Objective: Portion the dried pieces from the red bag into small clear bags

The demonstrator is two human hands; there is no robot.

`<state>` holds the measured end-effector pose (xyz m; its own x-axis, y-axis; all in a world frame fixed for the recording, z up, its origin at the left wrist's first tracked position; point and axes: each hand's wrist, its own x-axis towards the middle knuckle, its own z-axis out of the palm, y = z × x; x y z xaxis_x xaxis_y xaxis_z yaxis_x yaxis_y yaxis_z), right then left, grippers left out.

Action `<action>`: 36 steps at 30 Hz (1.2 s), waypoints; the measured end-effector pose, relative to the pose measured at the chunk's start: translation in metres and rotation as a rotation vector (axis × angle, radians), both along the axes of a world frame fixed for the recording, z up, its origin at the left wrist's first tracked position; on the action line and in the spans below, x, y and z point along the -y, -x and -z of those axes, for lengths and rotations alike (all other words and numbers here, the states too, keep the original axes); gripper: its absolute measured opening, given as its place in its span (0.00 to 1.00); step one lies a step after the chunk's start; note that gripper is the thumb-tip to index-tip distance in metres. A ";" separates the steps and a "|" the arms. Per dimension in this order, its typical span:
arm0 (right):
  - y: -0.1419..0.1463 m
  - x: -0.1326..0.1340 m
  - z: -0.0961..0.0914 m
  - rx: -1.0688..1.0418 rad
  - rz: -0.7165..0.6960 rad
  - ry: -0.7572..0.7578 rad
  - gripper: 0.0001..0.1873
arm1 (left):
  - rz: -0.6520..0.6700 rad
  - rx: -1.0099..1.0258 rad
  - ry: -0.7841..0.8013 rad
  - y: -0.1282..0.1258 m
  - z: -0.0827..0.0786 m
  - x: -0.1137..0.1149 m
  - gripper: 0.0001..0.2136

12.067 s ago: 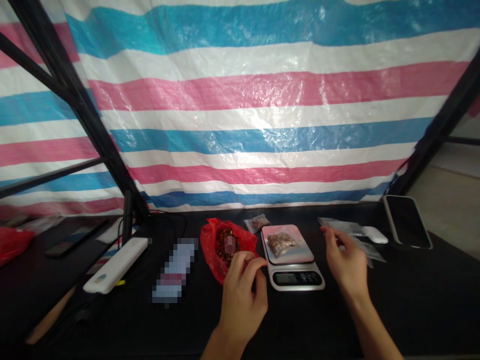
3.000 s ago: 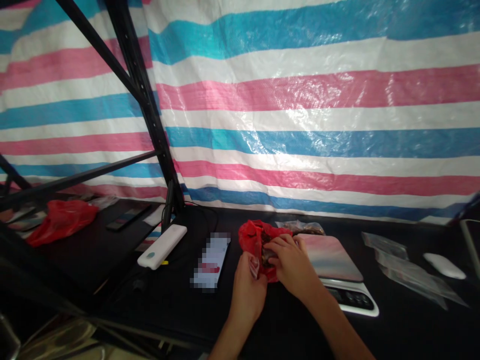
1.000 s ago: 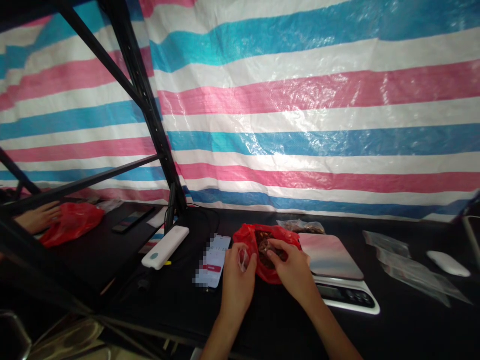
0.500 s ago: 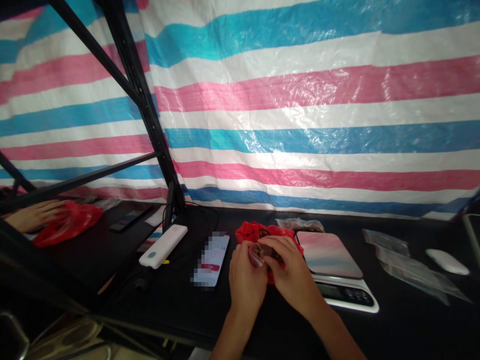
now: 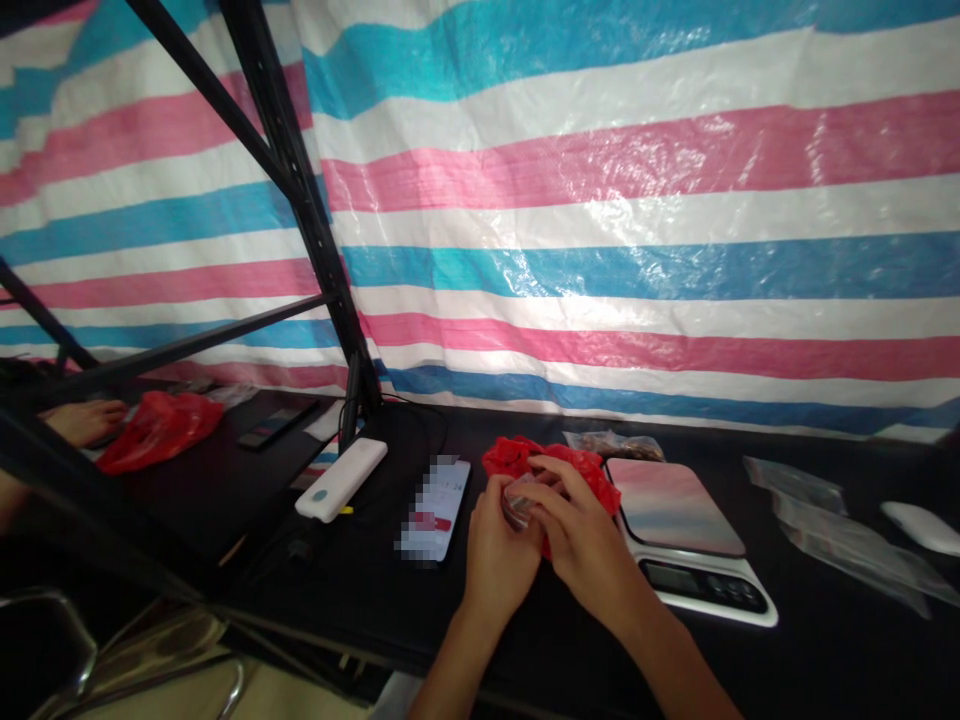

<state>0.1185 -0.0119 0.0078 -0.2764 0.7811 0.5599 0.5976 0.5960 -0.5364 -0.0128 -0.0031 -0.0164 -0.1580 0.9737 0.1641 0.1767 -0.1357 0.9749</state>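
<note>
My left grip (image 5: 504, 545) is closed around a small clear bag (image 5: 519, 500), holding it up just in front of the crumpled red bag (image 5: 592, 472) on the black worktop (image 5: 360, 580). My right grip (image 5: 581, 525) arches over the clear bag, fingers bent and close to its mouth; I cannot tell whether they pinch it. The scale (image 5: 682, 510) sits right beside the red bag, to my right, its plate bare. Behind it lies a clear pouch (image 5: 615, 446) with brown bits inside. To my left lies a phone (image 5: 441, 510), its screen lit.
</note>
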 end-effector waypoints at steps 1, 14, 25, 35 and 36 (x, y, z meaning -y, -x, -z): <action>0.001 0.001 0.000 0.004 -0.007 0.003 0.22 | 0.035 0.022 -0.003 0.002 0.000 0.000 0.09; 0.009 -0.001 0.000 -0.301 -0.114 0.244 0.16 | 0.226 0.139 -0.092 0.015 -0.005 0.010 0.20; 0.012 0.003 -0.002 -0.220 -0.154 0.179 0.12 | 0.114 0.079 -0.028 0.032 0.003 0.005 0.23; 0.011 -0.002 0.001 -0.207 -0.017 0.140 0.12 | 0.106 -0.234 -0.104 0.027 -0.004 0.014 0.03; 0.007 -0.005 0.002 -0.231 0.048 0.083 0.12 | 0.054 -0.266 -0.074 0.026 -0.006 0.014 0.02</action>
